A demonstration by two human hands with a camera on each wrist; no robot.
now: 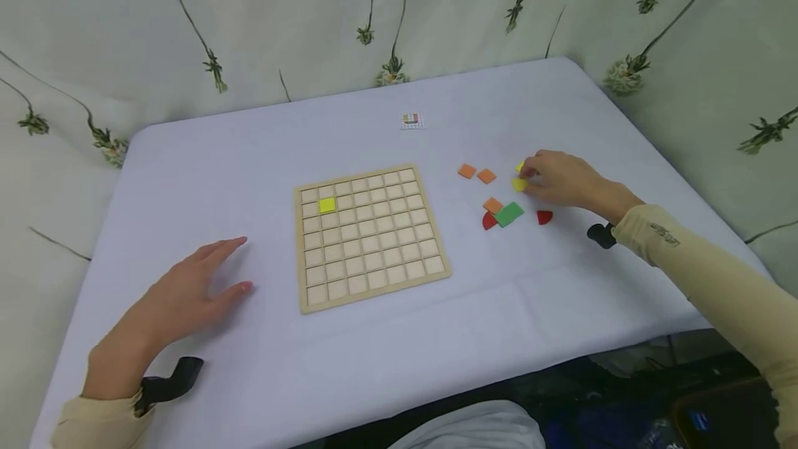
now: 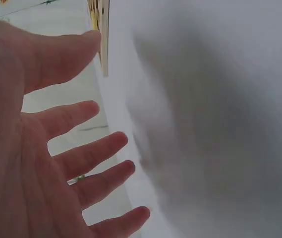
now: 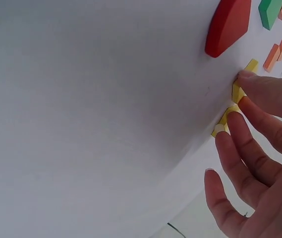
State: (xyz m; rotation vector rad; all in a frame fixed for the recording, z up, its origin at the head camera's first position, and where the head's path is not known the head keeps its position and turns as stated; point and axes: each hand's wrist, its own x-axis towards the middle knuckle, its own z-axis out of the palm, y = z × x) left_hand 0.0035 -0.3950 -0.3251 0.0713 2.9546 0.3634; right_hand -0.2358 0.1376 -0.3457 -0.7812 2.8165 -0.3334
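My right hand [image 1: 567,179] is at the right of the table, with thumb and index finger pinching a yellow tile [image 3: 237,92] at its edges. A second yellow tile [image 3: 224,120] lies beside it, under the other fingertips. My left hand [image 1: 183,293] is held over the cloth left of the wooden grid board [image 1: 377,294], fingers spread and nothing in them. One yellow square tile [image 1: 327,205] sits in a cell near the board's upper left corner.
Orange tiles [image 1: 467,170], a green tile [image 1: 509,213] partly over a red curved piece [image 1: 489,221], and another red piece [image 1: 545,217] lie between board and right hand. A small printed pattern card [image 1: 413,120] lies behind the board. The table's front edge is close to my body.
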